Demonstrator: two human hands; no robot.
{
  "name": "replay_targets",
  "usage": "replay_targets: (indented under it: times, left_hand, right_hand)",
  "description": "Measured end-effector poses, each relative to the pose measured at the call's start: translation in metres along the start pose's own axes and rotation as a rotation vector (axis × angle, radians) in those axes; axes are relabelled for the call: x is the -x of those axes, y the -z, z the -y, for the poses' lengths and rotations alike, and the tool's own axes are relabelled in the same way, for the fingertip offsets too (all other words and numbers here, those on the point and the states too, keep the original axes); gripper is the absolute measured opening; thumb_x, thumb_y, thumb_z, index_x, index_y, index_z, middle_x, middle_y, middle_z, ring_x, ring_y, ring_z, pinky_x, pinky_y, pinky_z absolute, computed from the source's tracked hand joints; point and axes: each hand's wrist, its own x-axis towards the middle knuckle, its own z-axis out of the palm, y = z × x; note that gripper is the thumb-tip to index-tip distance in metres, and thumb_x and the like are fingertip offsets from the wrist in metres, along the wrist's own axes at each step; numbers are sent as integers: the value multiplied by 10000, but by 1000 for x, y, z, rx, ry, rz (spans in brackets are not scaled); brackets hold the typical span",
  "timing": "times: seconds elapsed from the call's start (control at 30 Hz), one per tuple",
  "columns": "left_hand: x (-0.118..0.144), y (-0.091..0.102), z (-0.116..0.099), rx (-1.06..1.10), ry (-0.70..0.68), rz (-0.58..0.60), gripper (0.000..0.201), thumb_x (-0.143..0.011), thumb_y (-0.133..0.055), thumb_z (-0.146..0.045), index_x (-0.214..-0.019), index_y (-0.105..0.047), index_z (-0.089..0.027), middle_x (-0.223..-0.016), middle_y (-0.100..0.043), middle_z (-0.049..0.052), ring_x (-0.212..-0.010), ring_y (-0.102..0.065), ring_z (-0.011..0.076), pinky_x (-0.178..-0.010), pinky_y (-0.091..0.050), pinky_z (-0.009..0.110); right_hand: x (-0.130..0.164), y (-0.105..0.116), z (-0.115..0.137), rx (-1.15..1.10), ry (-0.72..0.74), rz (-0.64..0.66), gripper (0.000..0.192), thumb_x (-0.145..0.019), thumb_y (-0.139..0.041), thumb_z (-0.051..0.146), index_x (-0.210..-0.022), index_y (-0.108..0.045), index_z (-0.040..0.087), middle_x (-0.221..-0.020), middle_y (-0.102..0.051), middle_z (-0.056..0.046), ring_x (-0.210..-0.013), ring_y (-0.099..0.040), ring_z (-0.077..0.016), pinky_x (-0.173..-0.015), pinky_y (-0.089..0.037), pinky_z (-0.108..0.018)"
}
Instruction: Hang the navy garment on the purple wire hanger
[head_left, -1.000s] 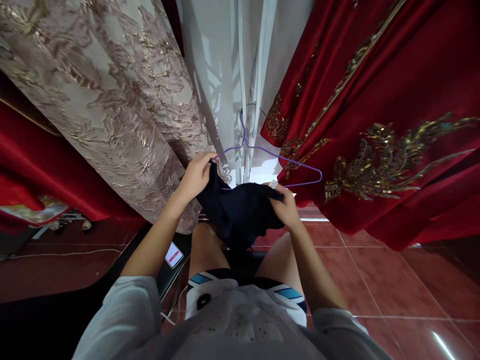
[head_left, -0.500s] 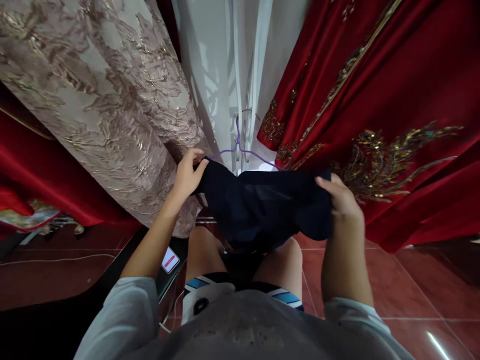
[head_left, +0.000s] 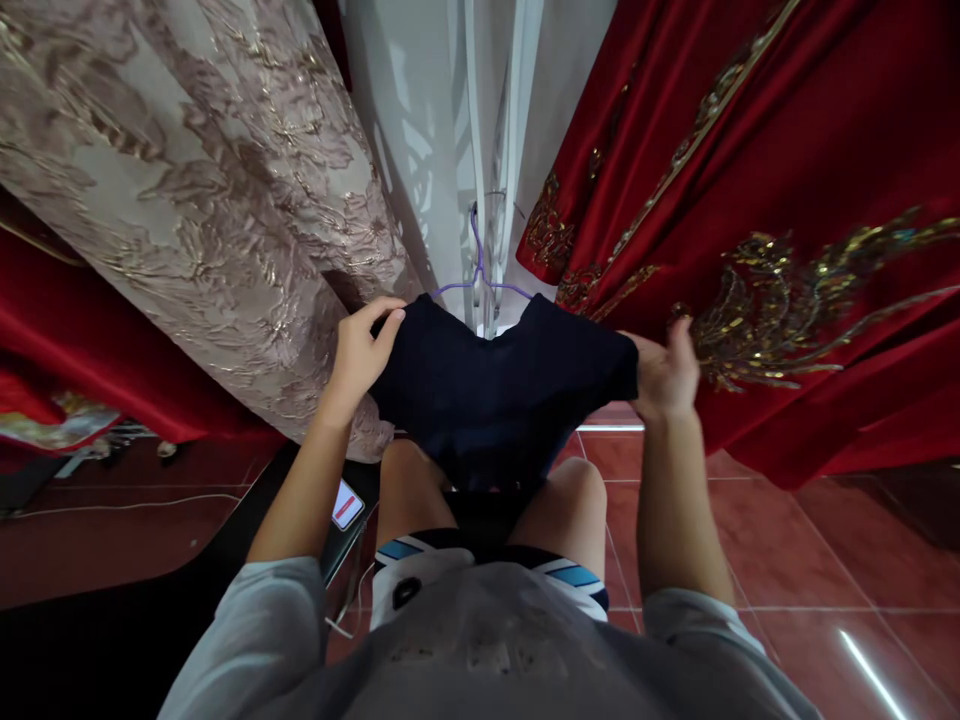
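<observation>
My left grip (head_left: 361, 350) pinches the dark-navy cloth shirt (head_left: 499, 395), right grip (head_left: 666, 378) spread, seemingly to keep it even across the thin purple hanger (head_left: 479, 268).

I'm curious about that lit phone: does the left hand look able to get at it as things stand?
Probably yes, once the left hand leaves the dark top it is touching. The phone lies beside the left forearm, partly hidden by it, with nothing else seeming to block it.
</observation>
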Motion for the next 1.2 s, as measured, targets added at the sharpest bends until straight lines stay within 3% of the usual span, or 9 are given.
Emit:
replay_targets:
  times: [0.13,0.37,0.57,0.73,0.83,0.97,1.07,1.13,1.2]
  left_hand:
    - [3,-11,-18,-24,-69,-55,270,-1043,-560,-317,-1203,-726,-177,-1200,-755,84,-1153,-698,220,-1072,-519,376]
    - [10,-16,-43,154,-94,-273,293,-1013,-630,-367,-1258,-699,-221,-1288,-683,84,-1253,-632,227,-1149,-479,410]
    - [24,-10,-53,899,433,-39,387,-940,-684,-462,-1227,-634,-208,-1126,-722,101,-1051,-708,209,-952,-575,347]
    - [54,14,-69,1080,638,82,301,-866,-782,-320,-1095,-625,-203,-812,-565,-24,-569,-481,55,-587,-464,183]
    - [80,40,-81,818,602,538,162,-978,-678,-346,-988,-610,-200,-737,-504,-38,-528,-368,53,-492,-297,167]
    - [95,68,-94,371,214,1122,160,-1053,-556,-319,-1017,-674,-218,-875,-665,22,-767,-603,135,-698,-455,233]
    - [90,71,-91,242,73,1101,185,-1072,-489,-266,-1049,-671,-245,-898,-711,16,-794,-663,147,-735,-485,246]
    - [83,66,-83,151,45,937,199,-1073,-464,-242,-1063,-663,-248,-921,-724,16,-829,-688,152,-766,-501,255]
    - [76,59,-73,80,-9,770,204,-1062,-468,-222,-1034,-670,-241,-959,-735,22,-874,-700,162,-808,-513,274]
  right_hand:
    - [7,-5,11,31,-53,144,425,-755,-842,581,-812,-762,168,-638,-648,-27,-516,-556,-136,-453,-395,-253]
    - [7,-67,14,-82,132,24,289,-842,-760,481,-788,-702,204,-654,-590,9,-584,-518,-120,-547,-423,-247]
    - [55,-120,-19,245,216,442,348,-1030,-533,508,-911,-623,193,-746,-516,19,-686,-484,-112,-671,-417,-251]
    - [83,-113,-43,283,242,1004,378,-1077,-432,510,-1154,-633,200,-1098,-694,-63,-1020,-652,-174,-951,-506,-324]
    - [71,-92,-56,299,222,819,393,-1074,-436,511,-1256,-638,226,-1262,-688,-95,-1212,-639,-216,-1111,-468,-409]
    - [52,-68,-78,489,342,447,718,-911,-735,479,-1546,-451,302,-1629,-419,-118,-1532,-379,-284,-1250,-327,-500]
    - [49,-56,-90,494,273,522,595,-867,-773,510,-1391,-637,265,-1486,-572,-126,-1415,-508,-291,-1175,-419,-460]
    - [49,-45,-91,433,131,603,393,-911,-697,570,-1013,-768,197,-1043,-739,-90,-1014,-681,-225,-934,-546,-360]
    - [50,-29,-86,339,0,574,486,-917,-659,623,-759,-712,166,-736,-684,-41,-686,-620,-155,-669,-522,-276]
